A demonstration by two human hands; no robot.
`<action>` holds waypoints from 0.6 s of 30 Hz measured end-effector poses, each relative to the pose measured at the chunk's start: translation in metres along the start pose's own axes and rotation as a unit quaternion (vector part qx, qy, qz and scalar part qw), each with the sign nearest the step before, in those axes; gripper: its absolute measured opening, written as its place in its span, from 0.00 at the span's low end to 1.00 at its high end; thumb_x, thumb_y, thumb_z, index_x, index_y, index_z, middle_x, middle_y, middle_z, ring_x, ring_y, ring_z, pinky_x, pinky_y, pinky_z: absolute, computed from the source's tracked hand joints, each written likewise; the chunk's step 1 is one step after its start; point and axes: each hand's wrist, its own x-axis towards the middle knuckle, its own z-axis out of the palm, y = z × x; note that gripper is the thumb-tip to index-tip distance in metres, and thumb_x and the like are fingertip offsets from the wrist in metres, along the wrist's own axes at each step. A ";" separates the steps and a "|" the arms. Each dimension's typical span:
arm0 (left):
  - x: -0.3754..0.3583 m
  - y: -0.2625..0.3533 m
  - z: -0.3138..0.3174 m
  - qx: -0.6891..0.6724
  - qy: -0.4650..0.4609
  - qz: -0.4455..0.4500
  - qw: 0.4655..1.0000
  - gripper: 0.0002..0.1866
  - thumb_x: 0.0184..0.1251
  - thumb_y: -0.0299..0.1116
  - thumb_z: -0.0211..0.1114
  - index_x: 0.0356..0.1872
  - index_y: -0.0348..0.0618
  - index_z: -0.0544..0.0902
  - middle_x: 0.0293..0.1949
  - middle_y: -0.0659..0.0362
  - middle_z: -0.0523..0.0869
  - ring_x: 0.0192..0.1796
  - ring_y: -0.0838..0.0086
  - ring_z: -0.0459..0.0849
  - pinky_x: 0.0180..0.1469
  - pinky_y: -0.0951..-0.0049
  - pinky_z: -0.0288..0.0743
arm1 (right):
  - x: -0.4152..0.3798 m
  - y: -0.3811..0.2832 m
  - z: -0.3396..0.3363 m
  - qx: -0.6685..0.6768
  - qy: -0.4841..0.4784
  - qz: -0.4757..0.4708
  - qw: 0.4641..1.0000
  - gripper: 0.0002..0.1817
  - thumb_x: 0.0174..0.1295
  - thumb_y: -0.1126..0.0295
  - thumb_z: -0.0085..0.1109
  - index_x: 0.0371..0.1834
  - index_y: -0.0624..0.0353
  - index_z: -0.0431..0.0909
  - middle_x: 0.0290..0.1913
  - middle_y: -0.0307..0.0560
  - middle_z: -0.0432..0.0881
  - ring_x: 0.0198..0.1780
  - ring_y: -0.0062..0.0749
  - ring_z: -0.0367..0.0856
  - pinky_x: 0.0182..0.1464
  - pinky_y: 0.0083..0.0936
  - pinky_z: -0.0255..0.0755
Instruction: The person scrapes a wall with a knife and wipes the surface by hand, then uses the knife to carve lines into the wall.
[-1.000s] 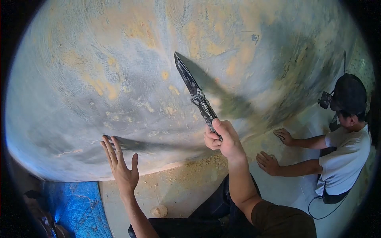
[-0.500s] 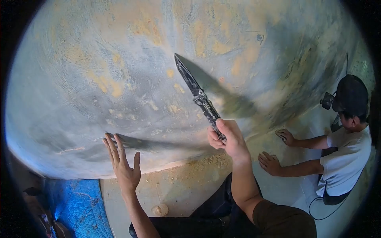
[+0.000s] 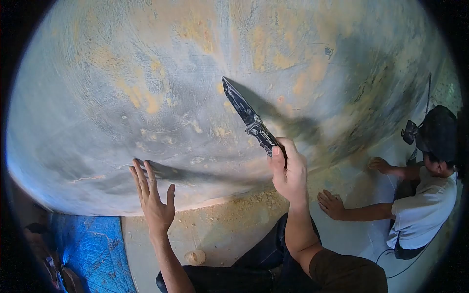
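In my right hand I grip a black folding knife by its handle. Its blade is unfolded and points up and to the left, close over the large curved surface, where it throws a dark shadow. That surface is grey with yellow and tan patches and scuffed streaks. My left hand is stretched out near the lower part of the surface, thumb apart, with the fingertips right at it. Nothing is in that hand.
To the right, a person in a white shirt and dark cap leans in with both hands on the floor side. Crumbly debris lies along the surface's bottom edge. A small round pale object stands by my leg. A blue sheet covers the lower left.
My right hand has turned and its grip on the knife has shifted, the blade tip moving slightly down and right. The other person's far hand has drawn back to the right.
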 end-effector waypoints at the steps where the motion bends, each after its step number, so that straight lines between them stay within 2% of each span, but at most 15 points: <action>1: 0.000 -0.001 0.000 0.001 0.001 0.005 1.000 0.48 0.63 0.29 0.70 0.81 0.61 0.51 0.83 0.57 0.43 0.83 0.53 0.41 0.79 0.44 0.51 | 0.000 -0.001 -0.001 -0.016 0.007 -0.009 1.000 0.08 0.75 0.69 0.52 0.45 0.64 0.73 0.21 0.46 0.74 0.20 0.33 0.75 0.26 0.28 0.67; 6: 0.000 -0.002 0.001 0.010 0.003 0.008 1.000 0.47 0.64 0.30 0.69 0.81 0.60 0.51 0.82 0.56 0.44 0.83 0.53 0.41 0.79 0.44 0.50 | 0.005 0.001 -0.011 -0.067 0.033 -0.043 0.996 0.08 0.73 0.69 0.55 0.45 0.65 0.74 0.24 0.49 0.77 0.22 0.35 0.76 0.27 0.29 0.69; 10: 0.003 0.005 0.006 0.020 0.061 0.040 0.997 0.47 0.64 0.32 0.69 0.81 0.54 0.52 0.82 0.53 0.47 0.82 0.50 0.42 0.79 0.43 0.49 | 0.008 0.009 -0.008 -0.081 0.001 -0.039 0.996 0.10 0.73 0.68 0.56 0.42 0.66 0.73 0.24 0.51 0.76 0.22 0.36 0.76 0.25 0.29 0.67; 13: 0.028 0.022 0.001 0.011 0.123 0.112 0.986 0.45 0.66 0.35 0.68 0.81 0.50 0.52 0.81 0.51 0.49 0.82 0.48 0.43 0.79 0.42 0.48 | 0.008 0.002 -0.008 -0.042 -0.037 0.010 0.998 0.11 0.72 0.68 0.57 0.37 0.66 0.71 0.20 0.51 0.73 0.19 0.36 0.73 0.23 0.30 0.65; 15: 0.072 0.042 -0.015 0.023 0.178 0.184 0.966 0.43 0.69 0.39 0.66 0.80 0.48 0.53 0.81 0.50 0.51 0.82 0.46 0.44 0.79 0.42 0.47 | 0.004 -0.006 -0.006 -0.033 -0.053 0.046 0.997 0.13 0.72 0.68 0.57 0.34 0.65 0.69 0.17 0.49 0.71 0.16 0.35 0.70 0.21 0.31 0.63; 17: 0.128 0.064 -0.037 0.050 0.257 0.251 0.932 0.39 0.72 0.43 0.62 0.78 0.39 0.59 0.79 0.46 0.58 0.81 0.46 0.50 0.79 0.43 0.46 | 0.003 -0.011 0.000 -0.011 -0.055 0.048 0.997 0.13 0.73 0.68 0.57 0.33 0.64 0.67 0.15 0.49 0.69 0.14 0.38 0.70 0.20 0.33 0.61; 18: 0.157 0.074 -0.048 0.065 0.293 0.275 0.913 0.37 0.74 0.46 0.59 0.77 0.41 0.60 0.78 0.49 0.59 0.81 0.49 0.51 0.79 0.45 0.45 | 0.001 -0.011 0.002 0.000 -0.063 0.049 0.997 0.13 0.73 0.68 0.57 0.34 0.64 0.67 0.15 0.49 0.70 0.14 0.39 0.71 0.20 0.34 0.61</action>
